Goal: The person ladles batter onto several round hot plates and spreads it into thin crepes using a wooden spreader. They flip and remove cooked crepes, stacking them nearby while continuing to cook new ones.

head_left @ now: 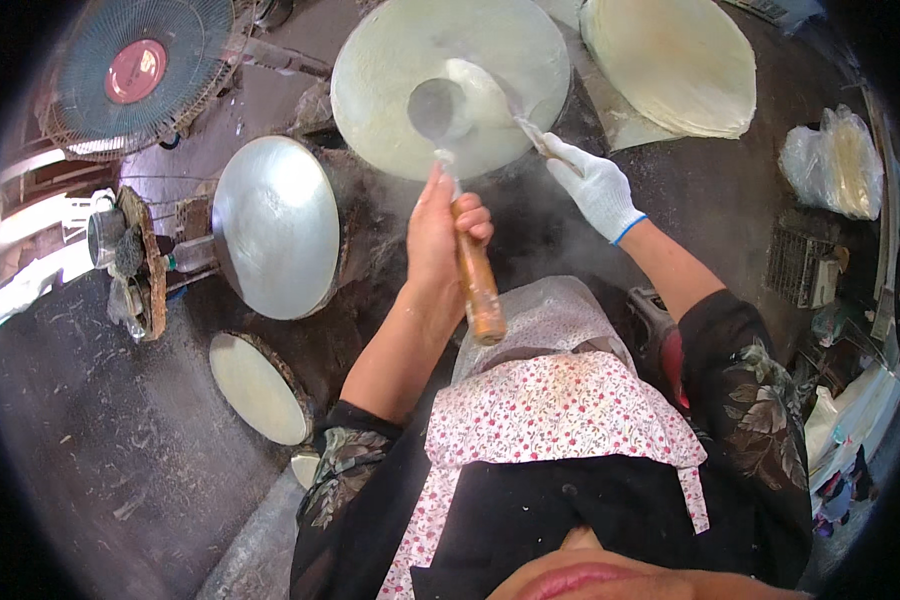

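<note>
My bare left hand (436, 225) is closed around the wooden handle (478, 285) of a ladle. Its round grey metal head (434, 108) is over the large round griddle (370, 60), which is covered with a pale, wet-looking layer. In a white knit glove with a blue cuff, my right hand (598, 190) grips a thin-handled spatula (478, 88). White batter coats the spatula's far end, which is beside the ladle's head over the griddle. Whether either tool touches the layer, I cannot tell. Steam blurs the area around the griddle.
Thin pale round sheets (675, 65) lie stacked right of the griddle. To the left are a shiny round metal lid (275, 228), a smaller pale disc (260, 388) and a fan (135, 72). A clear plastic bag (832, 165) is at far right.
</note>
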A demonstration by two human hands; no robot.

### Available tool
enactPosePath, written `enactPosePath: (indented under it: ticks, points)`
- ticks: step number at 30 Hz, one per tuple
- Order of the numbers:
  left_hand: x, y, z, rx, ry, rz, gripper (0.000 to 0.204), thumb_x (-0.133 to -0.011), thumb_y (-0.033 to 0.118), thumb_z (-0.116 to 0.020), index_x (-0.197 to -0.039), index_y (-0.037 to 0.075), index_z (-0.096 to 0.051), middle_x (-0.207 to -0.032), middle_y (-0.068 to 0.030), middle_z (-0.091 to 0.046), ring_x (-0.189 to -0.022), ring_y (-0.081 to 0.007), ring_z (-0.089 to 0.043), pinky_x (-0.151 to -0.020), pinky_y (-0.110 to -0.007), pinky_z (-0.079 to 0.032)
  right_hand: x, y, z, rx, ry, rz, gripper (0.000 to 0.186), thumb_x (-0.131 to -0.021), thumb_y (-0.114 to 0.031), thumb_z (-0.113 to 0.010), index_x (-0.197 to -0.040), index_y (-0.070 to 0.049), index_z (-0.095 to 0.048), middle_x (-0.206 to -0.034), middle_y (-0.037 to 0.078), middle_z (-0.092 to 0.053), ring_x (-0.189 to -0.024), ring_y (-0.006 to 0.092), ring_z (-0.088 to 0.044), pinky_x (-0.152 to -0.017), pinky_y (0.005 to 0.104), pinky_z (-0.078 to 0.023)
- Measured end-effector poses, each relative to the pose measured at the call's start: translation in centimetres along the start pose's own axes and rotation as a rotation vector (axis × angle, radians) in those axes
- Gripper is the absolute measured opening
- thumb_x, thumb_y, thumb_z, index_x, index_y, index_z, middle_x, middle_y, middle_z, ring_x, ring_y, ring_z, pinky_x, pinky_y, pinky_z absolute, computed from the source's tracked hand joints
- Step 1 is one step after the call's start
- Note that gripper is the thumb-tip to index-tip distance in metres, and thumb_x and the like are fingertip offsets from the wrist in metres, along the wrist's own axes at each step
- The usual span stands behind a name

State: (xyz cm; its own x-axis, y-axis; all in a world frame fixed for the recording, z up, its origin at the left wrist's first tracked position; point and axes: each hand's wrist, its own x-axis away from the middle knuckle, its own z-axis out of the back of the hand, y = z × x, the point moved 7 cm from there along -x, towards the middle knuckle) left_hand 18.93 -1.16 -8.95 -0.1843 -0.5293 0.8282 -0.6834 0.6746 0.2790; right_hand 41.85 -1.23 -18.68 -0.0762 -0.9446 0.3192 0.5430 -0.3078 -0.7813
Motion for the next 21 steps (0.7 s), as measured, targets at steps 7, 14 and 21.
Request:
enactPosePath:
  ticks: [7, 14, 21]
  points:
    - [6.1, 2.4, -2.6, 0.991, -0.356, 0.520, 0.037, -0.116, 0.028, -0.045, -0.085, 0.008, -0.046, -0.068, 0.0015, -0.046, -0.052, -0.0069, -0.045, -0.048, -0.023, -0.044, 2.3, -8.6, 3.5, -0.154, -0.205, -0.014, 0.044, -0.103, -0.027, -0.067, -0.144, -0.010, -0.064, -0.131, 0.015, -0.074, -0.118, 0.0219, -0.072, -0.101, 0.0317, -0.052]
    - [10.8, 4.3, -0.9, 0.695, -0.499, 0.175, 0.032, -0.119, 0.026, -0.029, -0.120, 0.002, -0.051, -0.071, -0.0002, -0.043, -0.044, -0.0061, -0.047, -0.036, -0.021, -0.047, 5.1, -9.2, 5.4, -0.129, 0.039, -0.005, 0.042, -0.103, -0.022, -0.069, -0.143, -0.013, -0.066, -0.128, 0.010, -0.076, -0.110, 0.0242, -0.075, -0.097, 0.0351, -0.056]
    - [13.4, 5.8, 4.1, 0.872, -0.432, 0.052, 0.037, -0.118, 0.025, -0.033, -0.095, 0.000, -0.047, -0.071, -0.0027, -0.046, -0.046, -0.0090, -0.050, -0.039, -0.024, -0.050, 6.8, -0.6, 2.0, -0.131, 0.270, 0.060, 0.044, -0.104, -0.026, -0.068, -0.147, -0.017, -0.063, -0.141, 0.010, -0.069, -0.125, 0.0184, -0.069, -0.105, 0.0318, -0.051]
